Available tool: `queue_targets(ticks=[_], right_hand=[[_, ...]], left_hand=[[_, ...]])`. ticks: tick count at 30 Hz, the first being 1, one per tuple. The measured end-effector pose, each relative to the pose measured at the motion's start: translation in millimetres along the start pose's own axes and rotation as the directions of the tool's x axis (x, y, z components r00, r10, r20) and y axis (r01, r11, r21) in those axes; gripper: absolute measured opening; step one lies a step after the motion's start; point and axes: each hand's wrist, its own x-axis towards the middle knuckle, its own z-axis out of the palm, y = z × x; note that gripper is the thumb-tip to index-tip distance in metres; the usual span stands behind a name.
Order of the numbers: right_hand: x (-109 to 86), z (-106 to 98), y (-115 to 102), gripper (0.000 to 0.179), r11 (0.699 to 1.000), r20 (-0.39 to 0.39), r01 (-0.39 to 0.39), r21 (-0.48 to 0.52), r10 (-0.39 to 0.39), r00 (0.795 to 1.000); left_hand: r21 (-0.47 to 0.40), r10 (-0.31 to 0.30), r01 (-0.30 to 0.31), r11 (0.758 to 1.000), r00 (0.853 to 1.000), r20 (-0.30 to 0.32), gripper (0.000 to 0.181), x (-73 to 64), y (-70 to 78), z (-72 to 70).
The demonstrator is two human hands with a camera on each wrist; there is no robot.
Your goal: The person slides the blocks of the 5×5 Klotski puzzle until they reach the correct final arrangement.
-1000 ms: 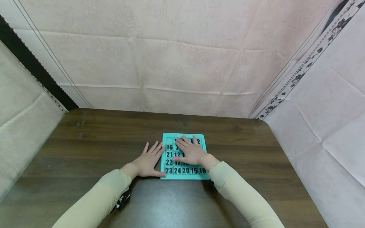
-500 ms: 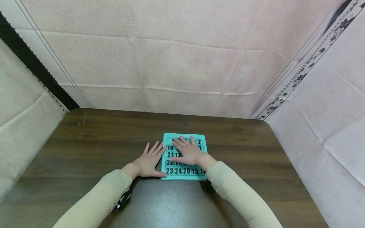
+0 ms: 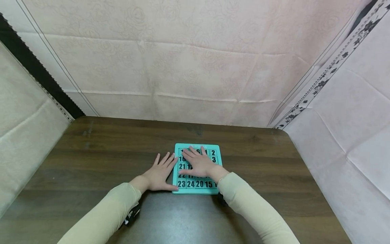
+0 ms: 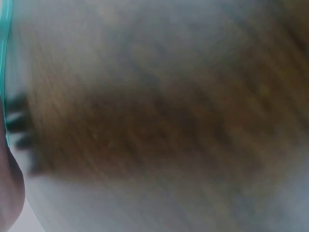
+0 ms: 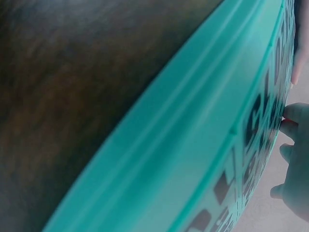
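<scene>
A person in pale sleeves (image 3: 102, 215) leans both arms in over a brown wooden table (image 3: 170, 223), and from where I stand a black device (image 3: 131, 215) shows beneath the left wrist. Flat on the table in front of them lies a turquoise tray (image 3: 196, 191), filled with square tiles (image 3: 199, 184) bearing bold black numbers. The nearest row reads 23, 24, 20, 15, with the next tile partly covered by the right arm. The left hand (image 3: 158, 176) lies at the tray's left side, palm down, its fingers fanned apart, the thumb stretched to the near left corner and a fingertip at the edge. The right hand (image 3: 201, 166) reaches across the tiles from the right, palm down, fingers spread and pointing away, thumb out to the left; its fingertips touch the number faces, and it pinches nothing that I can see. Under it the middle rows are mostly hidden, though 21 and 3 can be read, and a 2 sits in the far right corner of the tray. Beyond the table's far edge hangs a creased, pale pink cloth (image 3: 189, 67), with a flowered border (image 3: 320, 83) running up at the right.
</scene>
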Motion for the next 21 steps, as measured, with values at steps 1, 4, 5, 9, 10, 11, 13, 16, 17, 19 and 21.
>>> queue_targets(ticks=[1,4,5,9,10,11,13,16,17,19,21], right_hand=[[-0.1,-0.3,-0.3,0.085,1.000,-0.001,-0.002,-0.001,0.002,1.000],[-0.3,-0.7,-1.4,0.085,1.000,-0.005,-0.001,-0.006,0.001,1.000],[-0.4,-0.9,-1.7,0.085,1.000,-0.006,-0.001,-0.005,0.001,1.000],[-0.4,-1.4,-2.5,0.086,1.000,0.002,-0.003,-0.009,0.003,1.000],[-0.4,-1.3,-2.5,0.086,1.000,0.007,-0.004,-0.012,0.005,1.000],[-0.4,-1.5,-2.6,0.086,1.000,0.009,-0.005,-0.009,0.005,1.000],[-0.3,-1.2,-2.4,0.085,1.000,0.009,-0.004,-0.003,0.004,1.000],[-0.9,-0.3,-2.3,0.085,1.000,-0.001,0.005,0.008,-0.005,1.000],[-1.3,0.2,-2.3,0.085,1.000,-0.005,0.009,0.010,-0.009,1.000],[-2.3,1.1,-1.6,0.086,1.000,-0.013,0.017,0.011,-0.017,1.000],[-4.1,2.1,-0.5,0.087,1.000,-0.022,0.022,0.013,-0.021,1.000]], left_hand=[[0.001,0.000,0.000,1.000,1.000,0.001,0.109,0.0,0.1,-0.3],[0.000,0.001,-0.001,1.000,1.000,0.001,0.109,0.1,0.4,-1.1],[0.001,0.000,0.000,1.000,1.000,0.001,0.109,0.1,0.5,-1.4],[0.002,-0.001,0.001,1.000,1.000,0.002,0.109,0.0,0.5,-1.3],[0.004,-0.002,0.002,1.000,1.000,0.002,0.109,-0.1,0.4,-1.0],[0.008,-0.002,0.002,1.000,1.000,0.003,0.109,-0.1,0.4,-0.8],[0.011,0.000,0.000,1.000,1.000,0.003,0.109,-0.4,0.5,-0.4],[0.009,-0.001,0.001,1.000,1.000,0.004,0.109,-0.9,1.1,-0.7],[0.008,-0.002,0.002,1.000,1.000,0.005,0.109,-1.1,1.2,-0.8],[0.002,-0.003,0.003,1.000,1.000,0.005,0.109,-1.3,1.4,-1.1],[-0.002,-0.002,0.002,1.000,1.000,0.006,0.109,-1.3,1.3,-1.5]])
